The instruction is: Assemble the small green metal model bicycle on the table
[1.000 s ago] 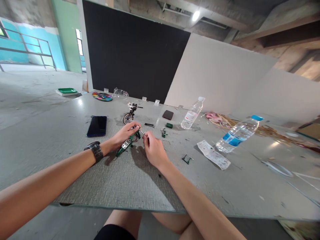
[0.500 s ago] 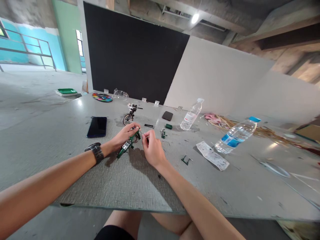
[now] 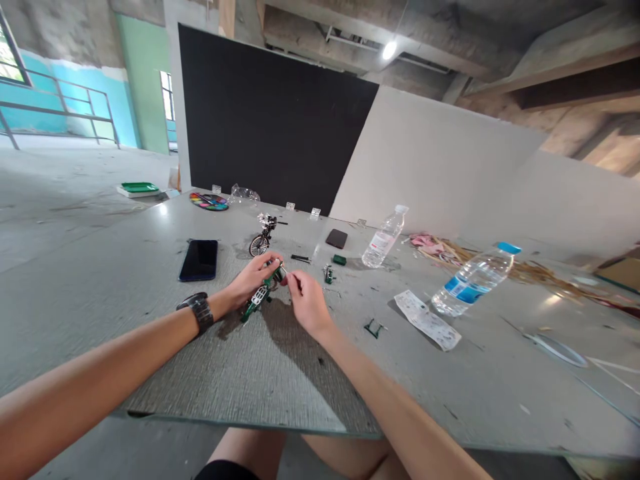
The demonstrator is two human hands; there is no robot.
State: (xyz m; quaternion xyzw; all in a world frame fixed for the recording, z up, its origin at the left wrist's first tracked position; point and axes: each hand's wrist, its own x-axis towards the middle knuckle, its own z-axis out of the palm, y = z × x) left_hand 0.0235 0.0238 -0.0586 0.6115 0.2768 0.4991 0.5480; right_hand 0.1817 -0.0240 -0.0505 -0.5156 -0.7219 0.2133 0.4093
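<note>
My left hand [image 3: 256, 275] is closed around the far end of a green model bicycle frame part [image 3: 257, 301], which has a silver rack-like grille. The part lies tilted just above the table. My right hand [image 3: 309, 301] is beside it, thumb and fingers pinched at its far end; what they hold is too small to make out. Just beyond the left hand stands a black model bicycle front section [image 3: 260, 244] with a spoked wheel and handlebar. Small green pieces lie to the right: a block [image 3: 339, 259], a part with metal bits [image 3: 328, 274] and a bracket [image 3: 373, 328].
A phone [image 3: 199, 260] lies on the left, and a paint palette [image 3: 209, 201] farther back. Thin black rods [image 3: 301, 258] and a dark flat case [image 3: 337, 238] lie mid-table. Two water bottles, one clear-capped [image 3: 384, 239] and one blue-capped [image 3: 475, 280], stand right, near a printed sheet [image 3: 427, 320].
The view has tipped up slightly, so everything sits a little lower. Both hands stay at the green frame part, with only a small shift of the right fingers.
</note>
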